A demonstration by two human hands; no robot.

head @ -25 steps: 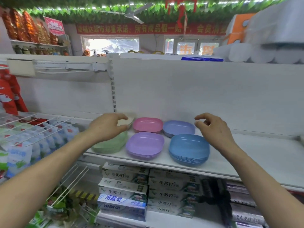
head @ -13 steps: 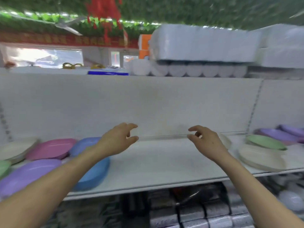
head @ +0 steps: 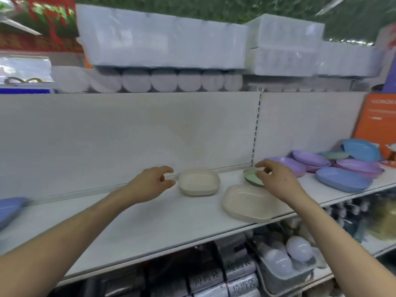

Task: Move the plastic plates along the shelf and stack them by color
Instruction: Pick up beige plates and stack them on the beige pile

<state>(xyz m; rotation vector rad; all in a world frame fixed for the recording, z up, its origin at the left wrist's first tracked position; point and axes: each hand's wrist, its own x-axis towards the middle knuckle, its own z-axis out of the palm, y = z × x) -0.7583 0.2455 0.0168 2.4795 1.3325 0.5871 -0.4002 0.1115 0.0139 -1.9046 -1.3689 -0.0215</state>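
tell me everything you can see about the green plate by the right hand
The green plate is a pale green, shallow dish with rounded corners, smooth like matte plastic, with a darker band along its near edge. It lies near the back of the white shelf, just behind the larger cream plate. The right hand covers its right part, fingers curled over the rim; whether they grip it cannot be told.

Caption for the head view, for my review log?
Both hands reach over a white store shelf: left hand beside a cream rounded plastic plate, right hand at a green plastic plate.
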